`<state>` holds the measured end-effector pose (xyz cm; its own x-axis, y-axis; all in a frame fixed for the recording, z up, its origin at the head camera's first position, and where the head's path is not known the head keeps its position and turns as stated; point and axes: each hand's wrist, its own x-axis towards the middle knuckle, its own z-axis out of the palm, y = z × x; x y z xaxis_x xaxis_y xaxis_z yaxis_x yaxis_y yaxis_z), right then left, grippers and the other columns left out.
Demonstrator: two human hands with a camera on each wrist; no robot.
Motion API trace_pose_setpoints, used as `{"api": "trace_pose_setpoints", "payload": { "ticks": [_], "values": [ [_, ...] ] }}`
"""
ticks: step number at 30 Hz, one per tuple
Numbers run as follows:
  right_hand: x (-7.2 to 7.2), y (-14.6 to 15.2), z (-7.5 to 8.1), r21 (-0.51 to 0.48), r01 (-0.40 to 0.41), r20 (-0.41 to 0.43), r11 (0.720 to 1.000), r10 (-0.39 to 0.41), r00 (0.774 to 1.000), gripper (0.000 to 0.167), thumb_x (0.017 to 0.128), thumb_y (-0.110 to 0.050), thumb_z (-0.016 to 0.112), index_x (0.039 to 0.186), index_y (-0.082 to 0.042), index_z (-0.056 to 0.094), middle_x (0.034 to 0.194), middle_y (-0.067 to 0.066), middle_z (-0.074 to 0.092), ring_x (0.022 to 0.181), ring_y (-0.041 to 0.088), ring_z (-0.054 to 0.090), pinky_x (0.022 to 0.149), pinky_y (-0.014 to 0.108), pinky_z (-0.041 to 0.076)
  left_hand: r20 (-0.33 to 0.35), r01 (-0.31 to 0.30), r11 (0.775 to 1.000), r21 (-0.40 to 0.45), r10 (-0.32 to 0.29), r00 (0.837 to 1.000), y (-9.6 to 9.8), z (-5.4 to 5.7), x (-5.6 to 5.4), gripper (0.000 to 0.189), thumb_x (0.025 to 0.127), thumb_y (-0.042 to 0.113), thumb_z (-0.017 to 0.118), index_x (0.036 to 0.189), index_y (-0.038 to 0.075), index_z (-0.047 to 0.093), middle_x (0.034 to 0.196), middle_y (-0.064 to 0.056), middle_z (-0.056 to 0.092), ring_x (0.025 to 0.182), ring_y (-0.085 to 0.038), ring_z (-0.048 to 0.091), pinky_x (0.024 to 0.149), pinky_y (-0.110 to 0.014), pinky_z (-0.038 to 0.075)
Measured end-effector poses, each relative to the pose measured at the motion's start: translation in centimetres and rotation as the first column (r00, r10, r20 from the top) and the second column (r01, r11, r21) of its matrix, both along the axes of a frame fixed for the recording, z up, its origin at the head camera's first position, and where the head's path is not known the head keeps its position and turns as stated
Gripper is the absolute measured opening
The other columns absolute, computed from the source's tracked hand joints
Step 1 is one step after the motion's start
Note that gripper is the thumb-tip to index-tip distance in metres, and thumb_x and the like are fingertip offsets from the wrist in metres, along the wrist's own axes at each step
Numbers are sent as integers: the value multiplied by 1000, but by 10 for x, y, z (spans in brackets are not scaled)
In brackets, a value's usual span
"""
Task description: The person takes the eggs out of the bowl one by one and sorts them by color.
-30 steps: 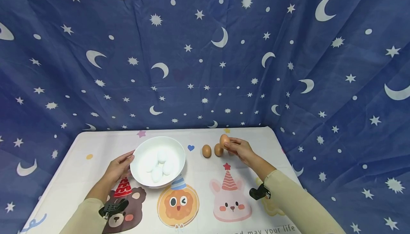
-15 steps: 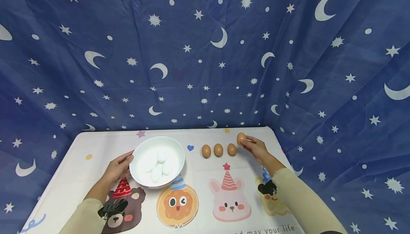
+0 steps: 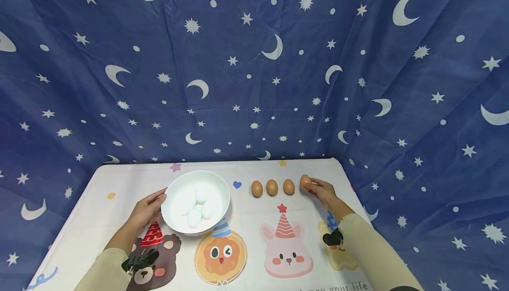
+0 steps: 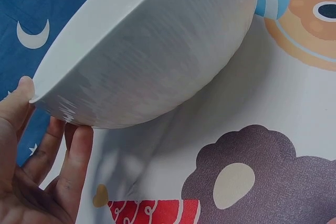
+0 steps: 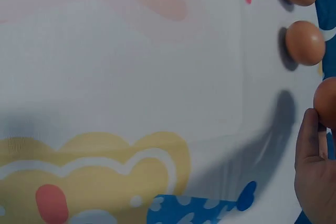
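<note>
My left hand (image 3: 146,207) grips the rim of a white bowl (image 3: 175,213) at its left side, thumb on the rim and fingers beneath, as the left wrist view shows. Inside the bowl lie several white eggs (image 3: 195,216). A brown egg (image 3: 305,181) is pinched in the fingers of my right hand (image 3: 324,193), at the right end of a row. To its left stand three more brown eggs, the nearest egg (image 3: 289,186), the middle egg (image 3: 272,187) and the far-left egg (image 3: 256,189), spaced apart. In the right wrist view the held egg (image 5: 326,103) is cut by the frame edge.
A white tablecloth (image 3: 254,224) with printed cartoon figures covers the table. Behind it and at the right hangs a blue curtain (image 3: 222,118) with moons and stars. The table's back edge runs just behind the eggs.
My right hand has carried the brown egg rightward past the other eggs, then lowered it at the row's right end. The left hand and bowl have stayed in place.
</note>
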<state>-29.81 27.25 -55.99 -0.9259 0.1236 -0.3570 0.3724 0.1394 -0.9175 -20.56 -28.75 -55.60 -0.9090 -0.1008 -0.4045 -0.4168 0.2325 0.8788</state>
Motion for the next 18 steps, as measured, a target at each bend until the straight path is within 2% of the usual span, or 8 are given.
{"api": "trace_pose_setpoints", "payload": {
  "ticks": [4, 9, 13, 18],
  "values": [
    [1, 3, -7, 35, -6, -4, 999, 6, 1000, 56, 94, -16, 68, 141, 7, 47, 143, 29, 47, 92, 5, 65, 105, 37, 50, 2, 0, 1000, -6, 0, 1000, 0, -1, 0, 65, 101, 47, 50, 154, 14, 32, 152, -26, 34, 107, -18, 66, 83, -29, 61],
    [0, 6, -16, 64, 35, 1, 997, -35, 999, 57, 92, -16, 70, 139, 7, 49, 142, 30, 49, 90, 5, 65, 96, 29, 55, 6, 9, 1000, -11, -9, 1000, 0, -1, 0, 66, 101, 49, 49, 154, 14, 32, 155, -25, 32, 116, -27, 63, 84, -29, 60],
    [-2, 7, -21, 98, 49, 10, 994, -50, 999, 55, 91, -15, 72, 138, 6, 52, 139, 30, 51, 87, 6, 66, 91, 27, 57, 4, 11, 1000, -11, -11, 1000, 1, 0, 1, 65, 101, 47, 50, 154, 14, 32, 155, -25, 32, 113, -23, 65, 84, -29, 60],
    [-3, 7, -23, 126, 30, 11, 992, -32, 999, 55, 91, -14, 72, 138, 7, 51, 141, 30, 49, 98, 14, 66, 93, 29, 57, 2, 9, 1000, -6, -9, 1000, 1, 1, 2, 66, 101, 47, 51, 154, 14, 32, 154, -25, 33, 102, -12, 66, 83, -28, 60]
  ]
}}
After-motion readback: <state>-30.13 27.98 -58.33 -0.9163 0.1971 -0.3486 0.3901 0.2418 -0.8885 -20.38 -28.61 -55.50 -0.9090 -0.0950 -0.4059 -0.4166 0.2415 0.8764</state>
